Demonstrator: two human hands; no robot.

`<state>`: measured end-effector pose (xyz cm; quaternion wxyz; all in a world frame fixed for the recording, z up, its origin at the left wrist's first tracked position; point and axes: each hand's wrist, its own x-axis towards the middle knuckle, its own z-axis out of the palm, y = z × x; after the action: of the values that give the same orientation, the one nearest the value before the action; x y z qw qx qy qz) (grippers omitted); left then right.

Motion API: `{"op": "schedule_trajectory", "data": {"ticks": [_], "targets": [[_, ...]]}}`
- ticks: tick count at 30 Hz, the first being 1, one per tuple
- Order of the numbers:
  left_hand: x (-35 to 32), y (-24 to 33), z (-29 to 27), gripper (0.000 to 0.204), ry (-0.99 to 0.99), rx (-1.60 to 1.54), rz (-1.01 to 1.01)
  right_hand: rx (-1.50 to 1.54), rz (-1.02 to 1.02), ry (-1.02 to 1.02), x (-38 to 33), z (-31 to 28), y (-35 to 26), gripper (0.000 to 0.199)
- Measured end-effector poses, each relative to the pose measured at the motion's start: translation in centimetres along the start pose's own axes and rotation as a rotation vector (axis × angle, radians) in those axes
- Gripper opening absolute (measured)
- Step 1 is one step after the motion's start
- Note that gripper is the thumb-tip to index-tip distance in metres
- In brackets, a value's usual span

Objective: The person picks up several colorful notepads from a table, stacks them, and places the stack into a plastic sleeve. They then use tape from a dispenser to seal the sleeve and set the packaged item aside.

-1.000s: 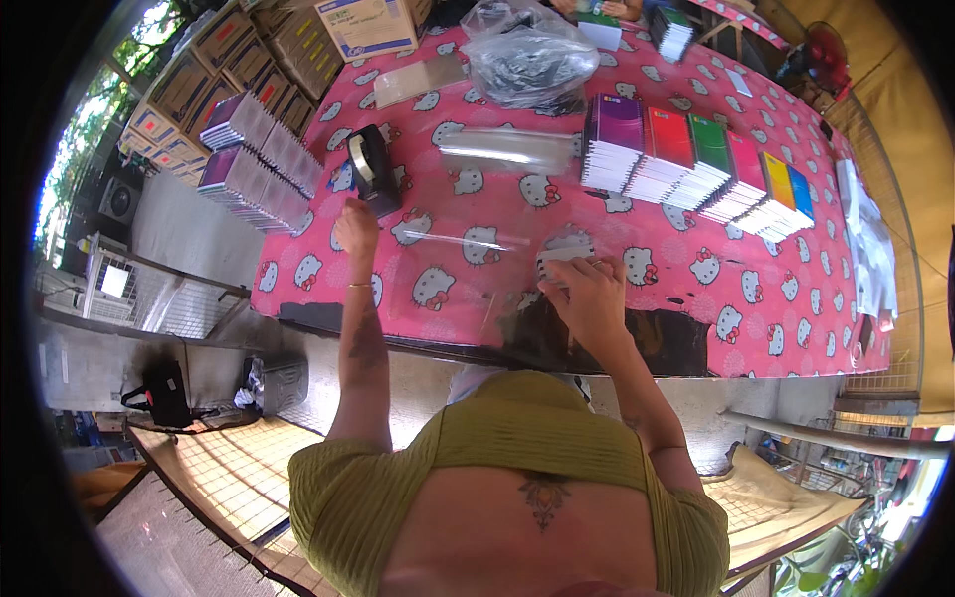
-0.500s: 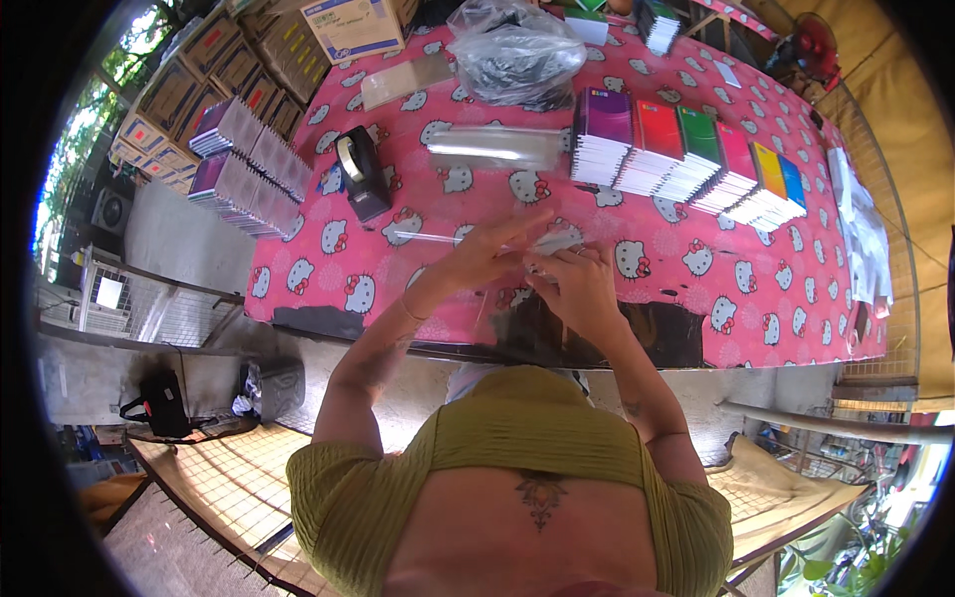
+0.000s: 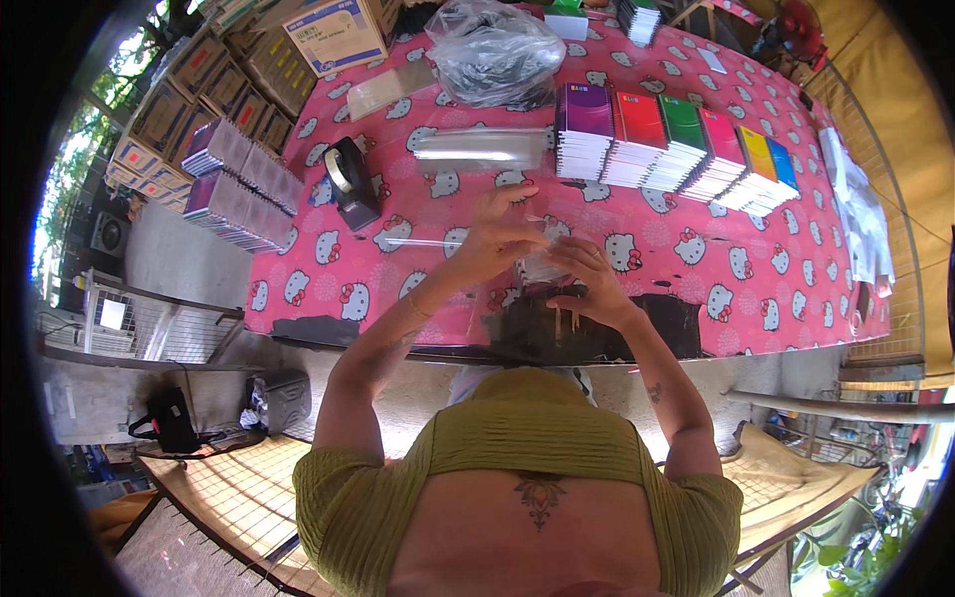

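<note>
At the near middle of the table, both hands meet over a small clear plastic piece point(image 3: 537, 269), whose exact shape glare and my fingers partly hide. My left hand point(image 3: 492, 244) lies over clear film at its left side, one finger stretched away from the others. From the right, my right hand point(image 3: 592, 279) lays its fingers on the plastic, the thumb spread apart toward the table edge. A sheet of clear film point(image 3: 423, 242) lies flat beside the left hand. Beyond the hands is a stack of clear plastic sleeves point(image 3: 477, 149).
A black tape dispenser point(image 3: 353, 189) stands left of the film. Rows of coloured spiral notebooks point(image 3: 637, 134) stand at right; more notebook stacks point(image 3: 234, 189) are at far left. A crumpled plastic bag point(image 3: 492, 55) and a cardboard box point(image 3: 338, 38) sit at the back.
The right thumb has spread away from its fingers and moved toward the table edge. My left hand has shifted slightly left. The view has moved a little.
</note>
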<state>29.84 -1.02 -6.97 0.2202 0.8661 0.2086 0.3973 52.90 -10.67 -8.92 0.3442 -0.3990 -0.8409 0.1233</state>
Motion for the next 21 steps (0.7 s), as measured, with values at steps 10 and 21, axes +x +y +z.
{"op": "schedule_trajectory", "data": {"ticks": [10,21], "targets": [[-2.1,0.6,0.7,0.022,0.104,-0.239,-0.284,0.305,0.286,0.078,-2.3,0.0,2.6,0.057],[-0.1,-1.4,2.4,0.032,-0.106,0.155,0.014,0.208,0.030,-0.024,0.6,0.9,1.4,0.046]]}}
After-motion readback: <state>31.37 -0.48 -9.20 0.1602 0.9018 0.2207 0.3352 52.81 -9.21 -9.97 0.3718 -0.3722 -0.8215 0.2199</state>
